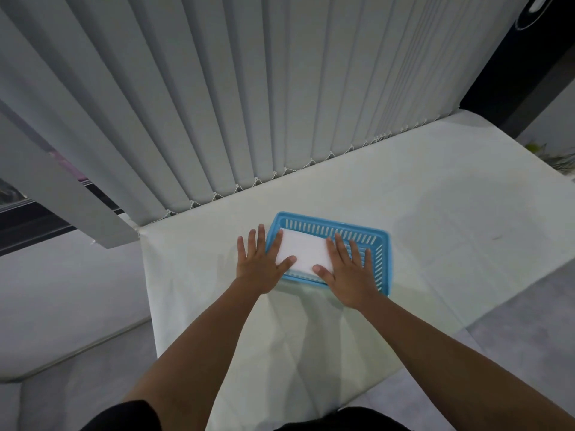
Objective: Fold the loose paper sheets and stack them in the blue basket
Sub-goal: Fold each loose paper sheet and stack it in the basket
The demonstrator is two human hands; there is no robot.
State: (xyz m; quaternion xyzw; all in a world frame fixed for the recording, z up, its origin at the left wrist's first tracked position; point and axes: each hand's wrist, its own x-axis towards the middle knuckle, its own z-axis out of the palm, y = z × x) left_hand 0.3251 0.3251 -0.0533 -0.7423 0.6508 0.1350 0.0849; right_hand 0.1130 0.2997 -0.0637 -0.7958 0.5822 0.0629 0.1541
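Blue basket: a slotted plastic blue basket [378,259] sits on the tabletop [451,231], its long side running left to right and slightly skewed, nearer the far edge than the near one
Folded paper: a white folded paper [303,251] lies flat inside the basket, filling its left and middle part; whether it is one sheet or a stack I cannot tell
Left hand: the left hand [261,265] is palm down with fingers straight and spread wide, holding nothing; its thumb and first finger lie on the paper's left end, while the other fingers reach over the basket's left rim and the cloth beside it
Right hand: the right hand [348,272] is also flat and spread, gripping nothing; its thumb rests on the paper's near right corner and its fingers stretch over the slotted right end of the basket
Tabletop: covered by a creased white cloth [280,353] that hangs over the near side
Arms: bare forearms, with black sleeves [124,415] at the bottom edge
Behind: pale vertical blinds [217,104] hang down to the far edge of the tabletop
Far right: a bit of green plant [557,160] shows past the corner
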